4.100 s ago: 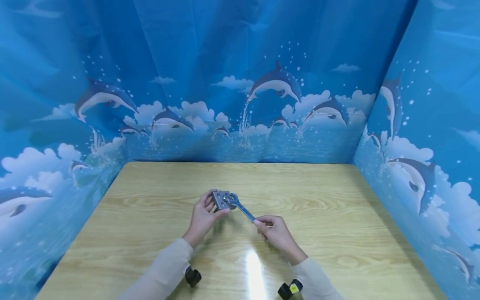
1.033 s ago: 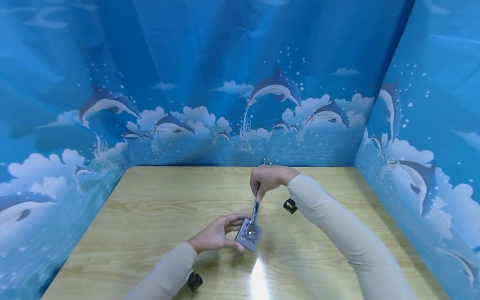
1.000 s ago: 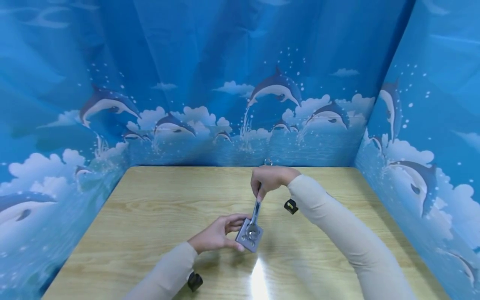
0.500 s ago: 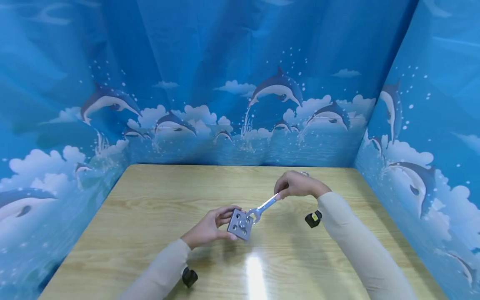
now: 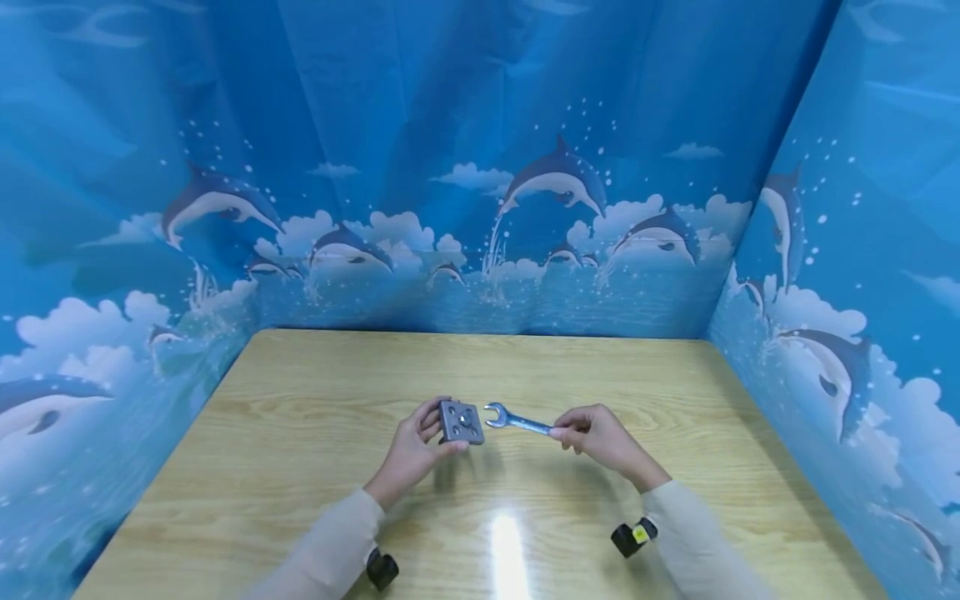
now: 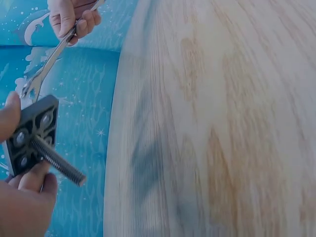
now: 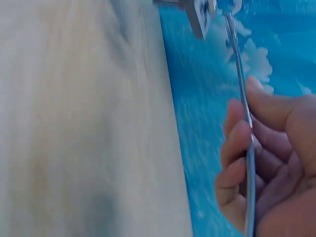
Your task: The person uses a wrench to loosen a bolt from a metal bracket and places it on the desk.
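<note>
My left hand grips a square grey metal plate by its edges, raised above the table. Holes sit near the plate's corners, with a bolt head at its centre. A threaded bolt shank sticks out of the back in the left wrist view. My right hand pinches the shaft of a silver wrench between thumb and fingers. The wrench's forked end points left at the plate, a small gap away in the head view. Its other end is hidden by my right hand.
A light wood-grain table lies under both hands. Blue curtain walls with dolphin prints stand at the back and both sides. Black cameras are strapped at the wrists.
A second ago the wrench's forked end was on the central bolt head, my right hand at the far side. The wrench has come off and swung right and nearer; the plate moved left and away.
</note>
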Motion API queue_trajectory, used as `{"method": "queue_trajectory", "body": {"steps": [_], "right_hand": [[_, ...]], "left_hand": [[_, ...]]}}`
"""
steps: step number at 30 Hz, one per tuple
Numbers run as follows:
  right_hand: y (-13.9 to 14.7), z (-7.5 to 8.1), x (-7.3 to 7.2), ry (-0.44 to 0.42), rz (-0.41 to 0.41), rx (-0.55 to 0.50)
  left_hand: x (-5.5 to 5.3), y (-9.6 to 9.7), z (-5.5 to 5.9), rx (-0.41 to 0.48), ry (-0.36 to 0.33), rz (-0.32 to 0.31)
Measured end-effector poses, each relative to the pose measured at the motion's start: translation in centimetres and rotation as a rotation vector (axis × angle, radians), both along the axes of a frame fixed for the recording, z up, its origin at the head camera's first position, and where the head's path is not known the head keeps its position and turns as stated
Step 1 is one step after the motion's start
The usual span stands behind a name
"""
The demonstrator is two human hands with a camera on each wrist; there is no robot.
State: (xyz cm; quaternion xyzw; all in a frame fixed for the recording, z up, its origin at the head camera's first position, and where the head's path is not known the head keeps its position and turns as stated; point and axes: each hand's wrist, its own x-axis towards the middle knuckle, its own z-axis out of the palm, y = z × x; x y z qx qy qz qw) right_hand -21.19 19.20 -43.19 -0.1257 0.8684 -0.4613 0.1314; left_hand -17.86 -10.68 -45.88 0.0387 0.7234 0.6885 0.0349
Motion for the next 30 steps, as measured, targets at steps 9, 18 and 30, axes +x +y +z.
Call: {"method": "queue_trajectory", "body": {"steps": [9,18,30], "right_hand": [[-3.8,-2.0,3.3,-0.032,-0.165,-0.191],[-5.7,-2.8,4.3,-0.086,-0.186,-0.272],[-6.3,-3.1,4.7,-0.121,-0.188,-0.328]], "left_hand": [[0.0,0.6,-0.1,0.001,0.051,0.117],[0.2,0.8,0.0,-0.017,0.043,0.138],[0.6,0.9,0.8,-0.146,0.149,0.096]]}}
